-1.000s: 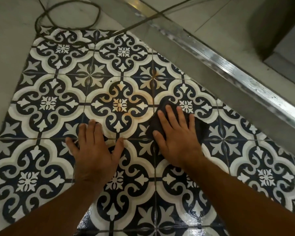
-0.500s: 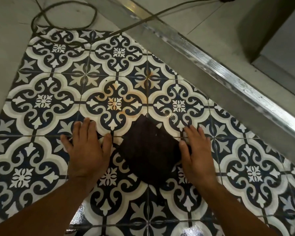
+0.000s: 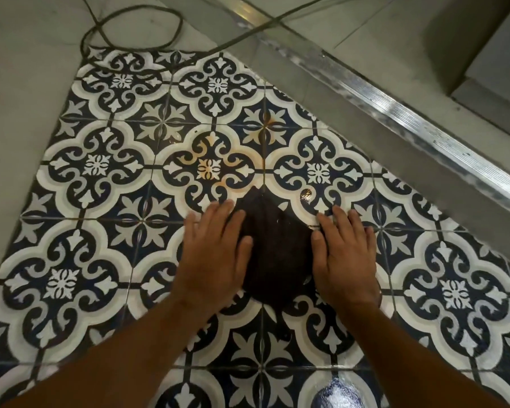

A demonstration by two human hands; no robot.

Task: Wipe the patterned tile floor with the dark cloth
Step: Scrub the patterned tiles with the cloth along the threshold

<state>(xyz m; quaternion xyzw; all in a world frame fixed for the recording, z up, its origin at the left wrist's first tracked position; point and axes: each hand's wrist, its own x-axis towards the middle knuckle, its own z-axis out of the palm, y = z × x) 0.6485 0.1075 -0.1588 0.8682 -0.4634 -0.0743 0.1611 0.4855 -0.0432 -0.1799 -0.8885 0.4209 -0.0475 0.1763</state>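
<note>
The dark brown cloth lies bunched on the patterned blue-and-white tile floor, its point facing away from me. My left hand lies flat with its fingers and thumb over the cloth's left edge. On the cloth's right side my right hand rests flat on the tiles, thumb touching the cloth. Neither hand grips it. Rust-coloured stains mark the tile just beyond the cloth.
A metal threshold strip runs diagonally along the tiles' far right border. A looped cord lies at the far edge. Plain grey floor borders the left. A wet glare spot shines on the near tiles.
My right hand slid off the cloth to its right side, uncovering it. My left hand moved right onto the cloth's left edge. The cloth has bunched narrower.
</note>
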